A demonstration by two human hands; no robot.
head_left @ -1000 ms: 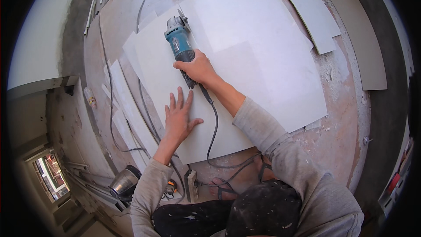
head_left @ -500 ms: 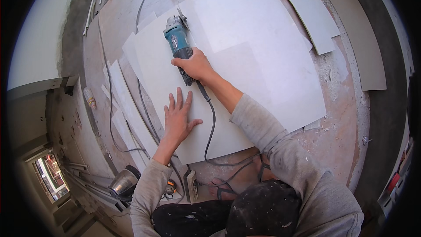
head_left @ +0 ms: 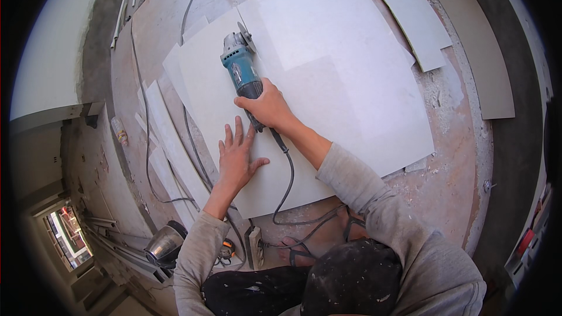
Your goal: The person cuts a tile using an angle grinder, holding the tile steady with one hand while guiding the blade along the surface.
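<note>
My right hand (head_left: pixel 270 107) is wrapped round the dark rear body of a teal angle grinder (head_left: pixel 240 65). Its thin cutting disc (head_left: pixel 246 36) stands on edge at the far end, over a large white tile (head_left: pixel 205 76). A thin dark line runs in the tile from its far edge toward the disc. Flat on the tile, fingers spread, my left hand (head_left: pixel 236 153) presses near the grinder's tail. From the tool's rear a black power cord (head_left: pixel 291 169) loops back over the tile's near edge.
A power strip (head_left: pixel 255 246) and a tape measure (head_left: pixel 227 249) lie near my knees. Tile strips (head_left: pixel 175 140) and a cable (head_left: pixel 147 134) lie left; more cut tile pieces (head_left: pixel 404 17) lie at the far right. A plastic bottle (head_left: pixel 119 130) rests at the left wall.
My right hand has drawn the grinder toward me and slightly right. More of the dark line now shows beyond the disc. My left hand has stayed in place.
</note>
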